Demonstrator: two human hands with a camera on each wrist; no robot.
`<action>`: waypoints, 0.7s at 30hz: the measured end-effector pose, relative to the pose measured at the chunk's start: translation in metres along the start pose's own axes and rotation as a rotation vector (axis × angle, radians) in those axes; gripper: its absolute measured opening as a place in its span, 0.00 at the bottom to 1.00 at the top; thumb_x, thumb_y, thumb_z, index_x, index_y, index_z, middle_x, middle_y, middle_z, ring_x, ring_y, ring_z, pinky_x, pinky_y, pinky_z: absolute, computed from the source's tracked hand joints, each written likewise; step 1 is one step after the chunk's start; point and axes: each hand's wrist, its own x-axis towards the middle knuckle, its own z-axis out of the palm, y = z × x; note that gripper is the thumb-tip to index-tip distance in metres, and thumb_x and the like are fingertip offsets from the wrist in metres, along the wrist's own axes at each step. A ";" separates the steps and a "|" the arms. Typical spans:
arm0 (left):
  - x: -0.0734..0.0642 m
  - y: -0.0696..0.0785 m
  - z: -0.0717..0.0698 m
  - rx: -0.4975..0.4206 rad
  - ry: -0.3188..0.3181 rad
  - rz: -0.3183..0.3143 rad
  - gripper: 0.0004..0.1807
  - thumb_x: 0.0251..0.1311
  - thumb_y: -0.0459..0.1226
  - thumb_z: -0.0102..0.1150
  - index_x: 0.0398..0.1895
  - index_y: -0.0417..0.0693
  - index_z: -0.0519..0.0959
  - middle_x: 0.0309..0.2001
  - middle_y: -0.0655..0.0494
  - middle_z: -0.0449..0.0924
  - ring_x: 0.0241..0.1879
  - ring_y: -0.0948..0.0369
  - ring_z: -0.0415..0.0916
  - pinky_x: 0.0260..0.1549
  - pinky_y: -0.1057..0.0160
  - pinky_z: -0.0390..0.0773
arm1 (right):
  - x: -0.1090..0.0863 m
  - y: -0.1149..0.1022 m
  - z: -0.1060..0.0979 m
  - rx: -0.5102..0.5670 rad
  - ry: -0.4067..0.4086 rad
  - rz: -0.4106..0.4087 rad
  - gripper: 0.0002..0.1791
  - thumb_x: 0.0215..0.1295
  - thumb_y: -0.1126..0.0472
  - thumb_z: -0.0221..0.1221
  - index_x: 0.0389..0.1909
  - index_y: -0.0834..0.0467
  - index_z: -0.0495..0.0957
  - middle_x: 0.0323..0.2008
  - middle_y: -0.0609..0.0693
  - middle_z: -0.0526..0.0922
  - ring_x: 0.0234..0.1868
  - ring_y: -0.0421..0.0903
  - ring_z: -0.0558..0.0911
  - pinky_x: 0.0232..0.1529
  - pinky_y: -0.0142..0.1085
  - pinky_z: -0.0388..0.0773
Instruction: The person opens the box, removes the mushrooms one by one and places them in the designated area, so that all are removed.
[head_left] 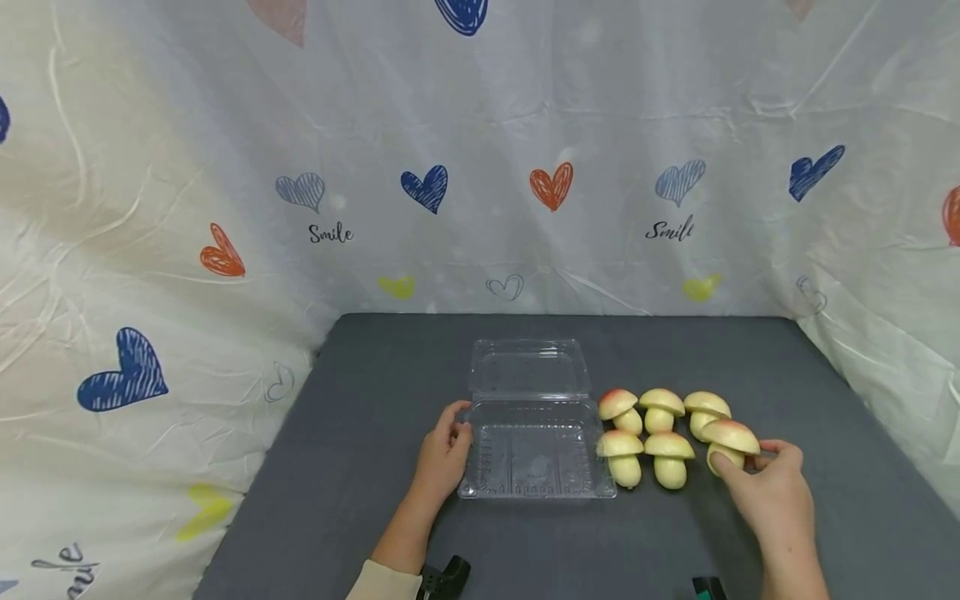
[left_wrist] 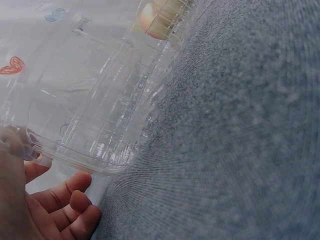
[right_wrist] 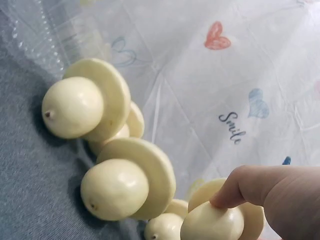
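Note:
A clear plastic clamshell container [head_left: 540, 492] stands on the grey table with its lid [head_left: 528, 367] raised at the back. My left hand [head_left: 444, 454] grips its left edge; in the left wrist view the curled fingers [left_wrist: 67, 212] are close to the container's corner. Several pale yellow toy mushrooms with reddish cap tops lie in two rows to the right of the container, including a front mushroom [head_left: 670, 458]. At the right end of the front row, my right hand [head_left: 776, 492] pinches a mushroom [head_left: 731, 437], thumb on its stem. The container hides part of the left hand's hold.
The grey table [head_left: 375, 400] extends around the container and mushrooms. A white curtain [head_left: 480, 242] printed with hearts hangs behind and at both sides. Dark devices [head_left: 446, 577] show near the wrists at the bottom.

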 end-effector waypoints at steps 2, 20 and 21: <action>0.000 -0.001 0.000 0.001 -0.002 0.002 0.19 0.74 0.34 0.52 0.66 0.50 0.75 0.26 0.62 0.73 0.20 0.67 0.65 0.22 0.65 0.69 | 0.001 0.005 0.002 -0.008 0.004 0.010 0.49 0.68 0.40 0.60 0.71 0.72 0.51 0.57 0.73 0.75 0.47 0.67 0.78 0.42 0.55 0.71; 0.001 0.001 0.001 0.006 -0.005 -0.004 0.20 0.75 0.34 0.52 0.67 0.49 0.74 0.26 0.62 0.72 0.20 0.67 0.65 0.22 0.65 0.69 | 0.014 0.022 0.015 -0.050 -0.022 0.044 0.45 0.67 0.46 0.62 0.68 0.76 0.54 0.44 0.71 0.81 0.37 0.61 0.81 0.36 0.51 0.73; 0.001 0.000 0.001 0.007 -0.006 -0.005 0.19 0.75 0.34 0.52 0.67 0.49 0.74 0.26 0.62 0.72 0.20 0.67 0.65 0.22 0.65 0.69 | 0.015 0.023 0.016 -0.049 -0.021 0.046 0.45 0.67 0.47 0.62 0.68 0.76 0.54 0.44 0.71 0.81 0.37 0.61 0.81 0.35 0.50 0.73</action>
